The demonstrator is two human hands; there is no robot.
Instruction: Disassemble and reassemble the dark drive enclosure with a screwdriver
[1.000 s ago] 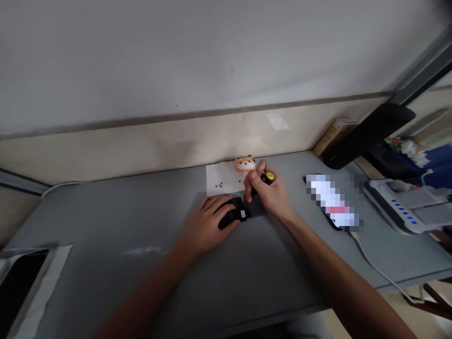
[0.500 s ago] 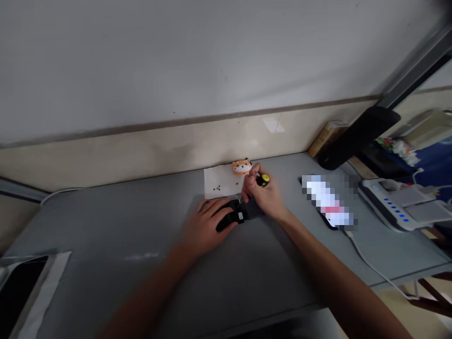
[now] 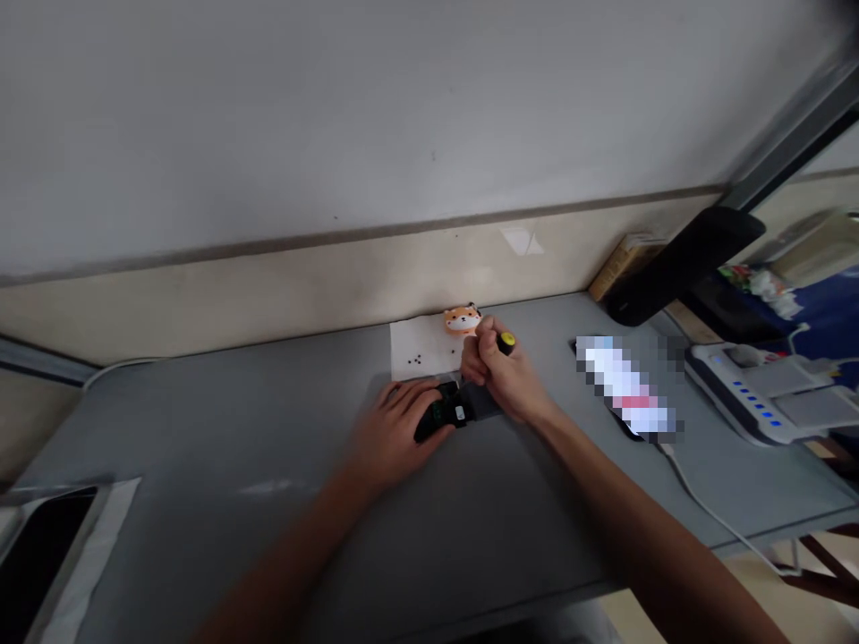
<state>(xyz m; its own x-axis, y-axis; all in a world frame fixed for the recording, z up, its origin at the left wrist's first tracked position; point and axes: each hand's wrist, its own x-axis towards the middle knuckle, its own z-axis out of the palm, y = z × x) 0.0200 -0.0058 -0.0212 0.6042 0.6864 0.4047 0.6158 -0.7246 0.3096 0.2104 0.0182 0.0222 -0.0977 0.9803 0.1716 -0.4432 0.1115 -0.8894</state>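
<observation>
My right hand (image 3: 505, 374) is closed round a screwdriver (image 3: 506, 342) with a black handle and a yellow end, tilted over a dark flat device (image 3: 439, 414). The tip of the screwdriver is hidden behind my fingers. My left hand (image 3: 397, 429) lies across the left part of that device, thumb at its near edge and fingers over its far side, pressing it to the table. A small pale label shows on the device; its exact kind I cannot make out. Behind it, several tiny dark screws (image 3: 415, 360) lie on a white sheet of paper (image 3: 406, 338).
An orange animal-face item (image 3: 463, 318) sits at the paper's back edge. To the right lie a lit phone (image 3: 624, 389) with a cable, a white power strip (image 3: 744, 394) and a black cylinder (image 3: 677, 268) leaning near the wall. A dark-screened device (image 3: 50, 555) is at the left front.
My right fingers have shifted from a looser hold, with the index finger raised, to a tighter fist round the screwdriver handle. My left hand stays on the device. The view has shifted slightly.
</observation>
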